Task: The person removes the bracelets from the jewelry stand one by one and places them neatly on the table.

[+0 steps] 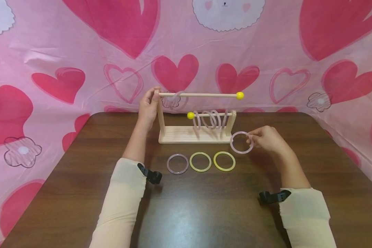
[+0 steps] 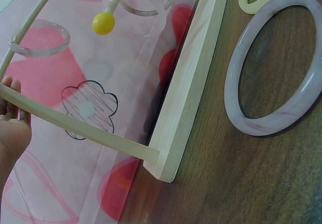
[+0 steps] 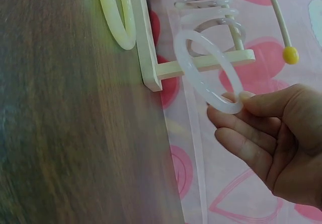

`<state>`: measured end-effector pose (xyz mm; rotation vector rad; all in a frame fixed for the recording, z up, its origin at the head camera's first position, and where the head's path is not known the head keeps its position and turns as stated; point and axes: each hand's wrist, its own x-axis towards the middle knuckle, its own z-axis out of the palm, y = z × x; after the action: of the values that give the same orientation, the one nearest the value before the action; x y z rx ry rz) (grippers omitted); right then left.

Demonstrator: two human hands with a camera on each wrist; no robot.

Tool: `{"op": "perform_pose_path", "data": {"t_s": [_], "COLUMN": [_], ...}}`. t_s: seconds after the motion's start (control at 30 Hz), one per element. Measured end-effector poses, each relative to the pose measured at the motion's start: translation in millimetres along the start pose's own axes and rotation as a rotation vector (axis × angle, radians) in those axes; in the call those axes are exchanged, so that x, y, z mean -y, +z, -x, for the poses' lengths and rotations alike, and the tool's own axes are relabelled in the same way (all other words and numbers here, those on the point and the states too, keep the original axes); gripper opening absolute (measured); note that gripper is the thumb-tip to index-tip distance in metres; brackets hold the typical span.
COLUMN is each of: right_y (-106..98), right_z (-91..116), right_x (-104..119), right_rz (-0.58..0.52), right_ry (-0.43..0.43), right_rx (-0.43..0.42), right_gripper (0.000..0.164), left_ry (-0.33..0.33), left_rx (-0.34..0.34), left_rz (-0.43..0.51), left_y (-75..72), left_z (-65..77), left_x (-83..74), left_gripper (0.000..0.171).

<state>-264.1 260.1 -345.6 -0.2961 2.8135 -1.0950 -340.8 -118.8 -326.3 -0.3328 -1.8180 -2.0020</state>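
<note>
A wooden bangle stand (image 1: 195, 135) has two rods with yellow ball ends. My left hand (image 1: 147, 108) grips the top of its taller left post (image 1: 160, 115). Between thumb and fingers, my right hand (image 1: 268, 139) pinches a pale translucent bangle (image 3: 204, 85), held up near the stand's right end. One bangle (image 1: 177, 97) hangs on the upper rod (image 1: 204, 95); several pale bangles (image 1: 218, 120) hang on the lower rod. In front of the stand lie a lilac bangle (image 1: 177, 173), a pale yellow bangle (image 1: 200, 171) and a brighter yellow bangle (image 1: 224, 169) in a row.
The dark wooden table (image 1: 201, 213) carries everything. Behind it hangs a pink cloth (image 1: 90, 44) with hearts. The yellow ball (image 1: 240, 95) of the upper rod points right, while the lower rod's yellow ball (image 1: 190, 115) points left.
</note>
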Motion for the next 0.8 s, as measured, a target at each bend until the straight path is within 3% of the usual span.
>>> {"op": "perform_pose_path", "data": {"t_s": [0.3,0.8], "right_y": [-4,-7], "right_z": [4,8], "right_x": [-8,-12], "right_rz": [0.053,0.041], "right_ry": [0.03,0.076], "right_rx": [0.185,0.289], "right_gripper": [0.021,0.021], "left_ry": [0.002,0.023], "left_rx": [0.0,0.017], "left_rz": [-0.003,0.019], "left_y": [0.7,-0.3], "left_z": [0.5,0.9], "left_x": [-1.0,0.6], "left_gripper": [0.042,0.056]}}
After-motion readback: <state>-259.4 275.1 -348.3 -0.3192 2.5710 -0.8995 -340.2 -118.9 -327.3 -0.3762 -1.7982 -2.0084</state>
